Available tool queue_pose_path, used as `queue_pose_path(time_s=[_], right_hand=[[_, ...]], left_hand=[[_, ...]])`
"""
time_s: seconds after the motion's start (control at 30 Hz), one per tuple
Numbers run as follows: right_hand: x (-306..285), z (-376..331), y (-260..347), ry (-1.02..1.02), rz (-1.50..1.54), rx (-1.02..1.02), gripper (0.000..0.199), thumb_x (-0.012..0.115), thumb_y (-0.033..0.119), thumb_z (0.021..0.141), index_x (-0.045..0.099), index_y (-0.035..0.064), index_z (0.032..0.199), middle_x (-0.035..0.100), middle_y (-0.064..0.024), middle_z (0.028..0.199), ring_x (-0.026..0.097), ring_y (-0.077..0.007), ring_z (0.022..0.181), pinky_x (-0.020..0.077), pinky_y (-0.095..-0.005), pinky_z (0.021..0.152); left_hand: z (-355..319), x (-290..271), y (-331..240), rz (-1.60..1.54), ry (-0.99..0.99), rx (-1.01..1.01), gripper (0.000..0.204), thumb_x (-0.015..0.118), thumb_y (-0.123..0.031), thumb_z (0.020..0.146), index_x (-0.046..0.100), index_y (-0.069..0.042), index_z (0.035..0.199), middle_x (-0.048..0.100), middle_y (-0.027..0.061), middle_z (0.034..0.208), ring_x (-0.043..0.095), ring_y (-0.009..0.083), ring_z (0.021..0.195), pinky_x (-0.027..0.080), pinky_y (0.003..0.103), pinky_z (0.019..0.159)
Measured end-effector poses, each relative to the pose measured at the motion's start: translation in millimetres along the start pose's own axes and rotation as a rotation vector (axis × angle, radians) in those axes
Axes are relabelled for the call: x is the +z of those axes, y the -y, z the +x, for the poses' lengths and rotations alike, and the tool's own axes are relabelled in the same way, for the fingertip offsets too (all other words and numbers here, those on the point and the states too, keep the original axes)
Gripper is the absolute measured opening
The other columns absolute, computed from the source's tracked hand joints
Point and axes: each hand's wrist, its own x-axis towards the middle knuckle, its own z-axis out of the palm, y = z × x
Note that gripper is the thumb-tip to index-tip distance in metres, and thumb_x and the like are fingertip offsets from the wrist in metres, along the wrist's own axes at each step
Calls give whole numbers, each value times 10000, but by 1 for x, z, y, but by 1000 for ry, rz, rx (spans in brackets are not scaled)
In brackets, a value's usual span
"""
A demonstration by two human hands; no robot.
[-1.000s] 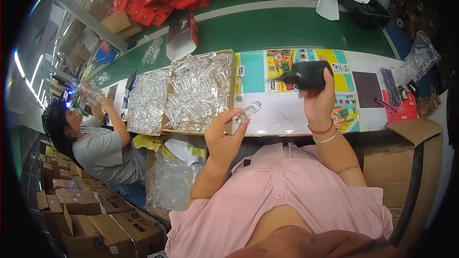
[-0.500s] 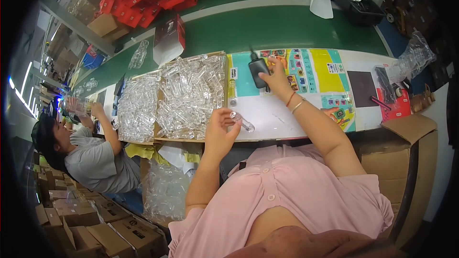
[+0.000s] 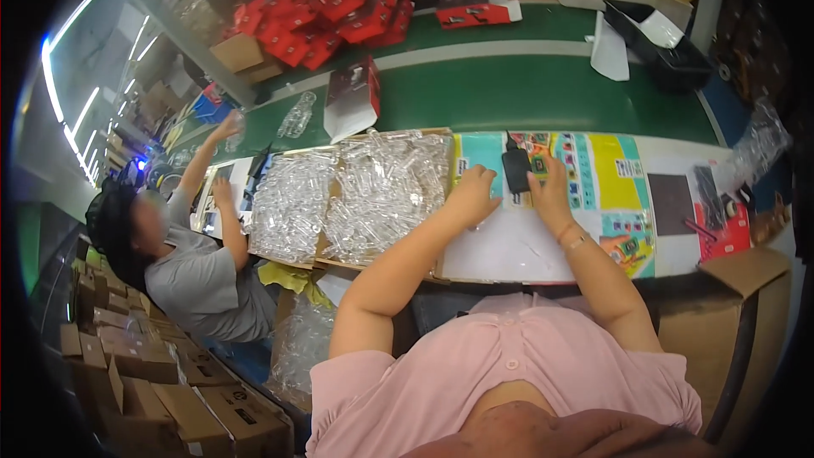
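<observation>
A small black rectangular device, with a thin stub at its far end, lies on the printed sheet. My right hand is closed at its right side, thumb against its edge. To the left of the device, my left hand hovers low over the white work surface, its fingers curled down. A little clear plastic shows under those fingers, but most of what they hold is hidden. Beside my left forearm, clear plastic pieces fill a shallow cardboard box.
A second tray of clear pieces stands further left, near a co-worker in a grey shirt. A dark open box and red boxes are on the green bench. A black bin stands far right, a cardboard box near right.
My left hand has moved forward and right, close to the black device; the clear piece it held is now mostly hidden. The device has turned slightly straighter. The whole view has shifted.
</observation>
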Motion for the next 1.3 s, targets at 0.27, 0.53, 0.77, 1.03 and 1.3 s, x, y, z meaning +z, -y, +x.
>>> queue_pose_path(time_s=[0.27,0.53,0.77,1.03,1.3], right_hand=[[-69,-70,29,292,-80,-32,522,638,98,719,400,-12,1171,373,-244,1218,351,-413,1157,305,-433,988],[-134,-103,30,425,-247,-73,377,669,168,691,530,15,1006,437,-215,1153,414,-370,1096,305,-463,976],[-139,-113,0,334,-414,-146,269,631,227,711,551,58,904,520,-126,1022,470,-295,1030,299,-496,954],[-132,-112,-14,355,-455,-199,230,593,248,749,552,80,900,527,-99,1025,491,-262,1014,305,-479,952],[-128,-126,-35,347,-519,-262,236,553,211,724,551,98,931,530,-79,1040,500,-247,1030,312,-470,959]], left_hand=[[30,-65,66,-31,-294,-87,311,680,-248,735,622,-69,982,520,209,1127,462,354,1074,370,420,920],[57,-89,265,167,-250,-552,431,549,-463,777,648,-111,1005,640,167,937,532,349,1012,283,439,1013],[84,-94,305,-80,-93,-706,348,627,-270,745,630,-24,991,624,202,951,580,373,905,450,418,822],[115,-107,258,318,-358,-511,376,629,-193,757,546,-18,1079,593,194,994,567,366,909,452,432,793],[147,-126,183,304,-677,-205,242,581,-92,778,590,-35,1013,599,153,1026,596,333,859,490,396,726]])
